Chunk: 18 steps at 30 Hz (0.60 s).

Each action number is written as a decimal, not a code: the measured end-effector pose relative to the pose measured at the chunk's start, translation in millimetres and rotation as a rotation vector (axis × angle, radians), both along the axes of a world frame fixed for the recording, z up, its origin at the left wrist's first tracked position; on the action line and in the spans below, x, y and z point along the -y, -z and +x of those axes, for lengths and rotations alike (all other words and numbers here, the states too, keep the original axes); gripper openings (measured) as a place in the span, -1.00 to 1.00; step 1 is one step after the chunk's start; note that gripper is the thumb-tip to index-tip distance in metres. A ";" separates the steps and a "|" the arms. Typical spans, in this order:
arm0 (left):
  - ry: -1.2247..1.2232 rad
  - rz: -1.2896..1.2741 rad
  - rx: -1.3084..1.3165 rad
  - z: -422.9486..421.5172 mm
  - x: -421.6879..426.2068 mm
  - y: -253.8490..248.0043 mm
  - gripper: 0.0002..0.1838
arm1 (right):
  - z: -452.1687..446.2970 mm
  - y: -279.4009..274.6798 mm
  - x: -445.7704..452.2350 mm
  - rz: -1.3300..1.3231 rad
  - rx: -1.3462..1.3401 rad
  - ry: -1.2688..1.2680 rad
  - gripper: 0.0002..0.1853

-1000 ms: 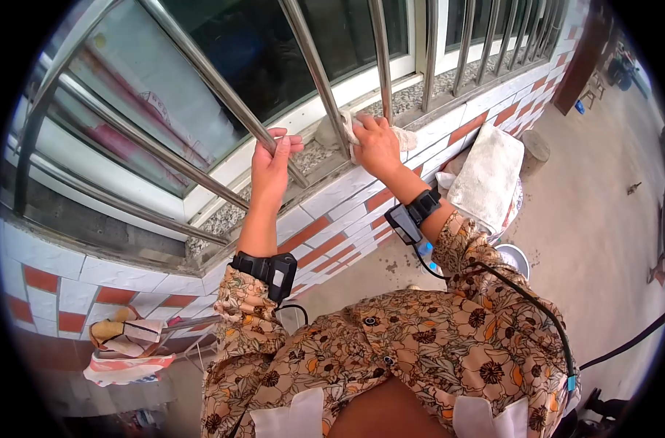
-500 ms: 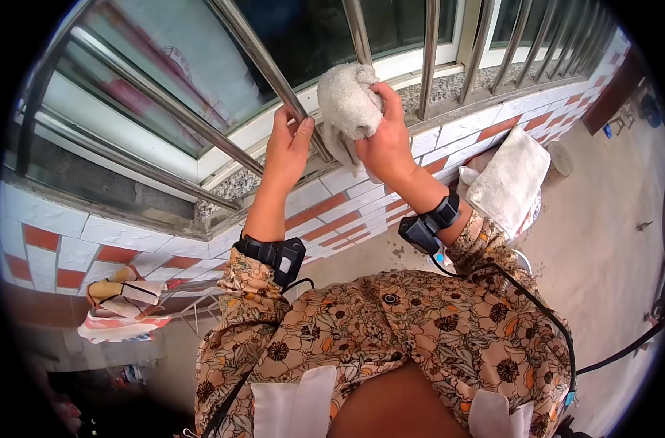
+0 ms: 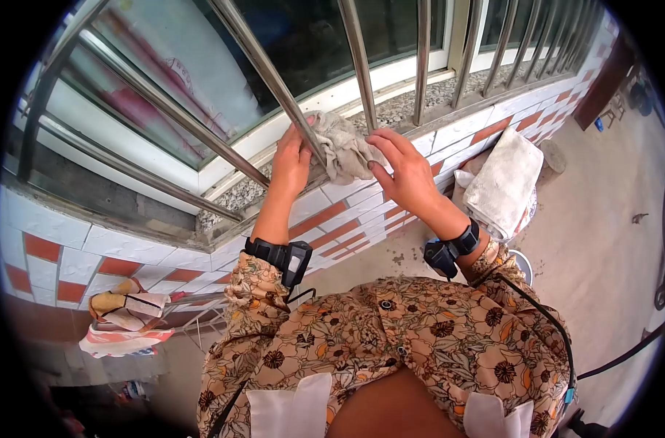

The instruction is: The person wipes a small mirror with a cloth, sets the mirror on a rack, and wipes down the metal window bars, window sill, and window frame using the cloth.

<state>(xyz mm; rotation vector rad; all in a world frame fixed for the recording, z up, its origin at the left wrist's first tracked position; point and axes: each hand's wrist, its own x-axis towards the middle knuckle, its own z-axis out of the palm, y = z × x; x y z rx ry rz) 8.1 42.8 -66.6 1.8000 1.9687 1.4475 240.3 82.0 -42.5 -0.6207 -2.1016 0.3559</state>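
Observation:
A damp-looking grey-white rag (image 3: pixel 343 150) lies bunched against the lower part of a metal window bar (image 3: pixel 274 80), partly behind it. My left hand (image 3: pixel 291 169) is closed at the bar's left side, its fingertips on the rag's edge behind the bar. Part of those fingers is hidden by the bar. From the right, my right hand (image 3: pixel 409 175) pinches the rag's right edge between thumb and fingers. Both wrists carry black strapped devices.
Beyond the bars are a white-framed window and a pebbled sill (image 3: pixel 438 95). Below runs a white and red tiled wall (image 3: pixel 325 219). A folded pale cloth (image 3: pixel 504 182) sits on a pile at right. Gloves (image 3: pixel 128 303) and cloths hang on a rack at lower left.
The rag went from a bunch held up in my right hand to lying lower against the bar. My right hand moved right and down; my left fingers now reach the rag.

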 end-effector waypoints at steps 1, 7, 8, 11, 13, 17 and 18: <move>0.096 -0.088 -0.069 -9.5 -8.7 4.6 -0.50 | 14.7 9.5 -2.3 -0.017 0.009 0.002 -0.68; 0.037 -0.439 -0.302 -31.4 -68.1 14.5 -0.40 | 90.1 46.7 -9.0 -0.174 0.107 0.064 -0.86; 0.115 -0.552 0.260 -25.7 -75.8 19.7 -0.42 | 90.6 48.1 -10.4 -0.170 0.088 0.061 -0.86; 0.300 -0.596 1.013 -10.7 -69.9 6.9 -0.48 | 91.8 40.1 -12.6 -0.376 0.034 0.083 -0.84; 0.485 -0.502 1.238 -17.2 -57.3 0.8 -0.53 | 85.3 28.3 -22.9 -0.348 -0.049 0.038 -0.80; 0.021 -0.367 0.848 -7.8 3.9 -29.4 -0.64 | 63.8 17.4 -37.4 -0.270 -0.133 -0.082 -0.68; -0.122 -0.352 0.717 -1.5 21.5 -27.4 -0.66 | 57.6 16.4 -38.4 -0.179 -0.164 -0.125 -0.68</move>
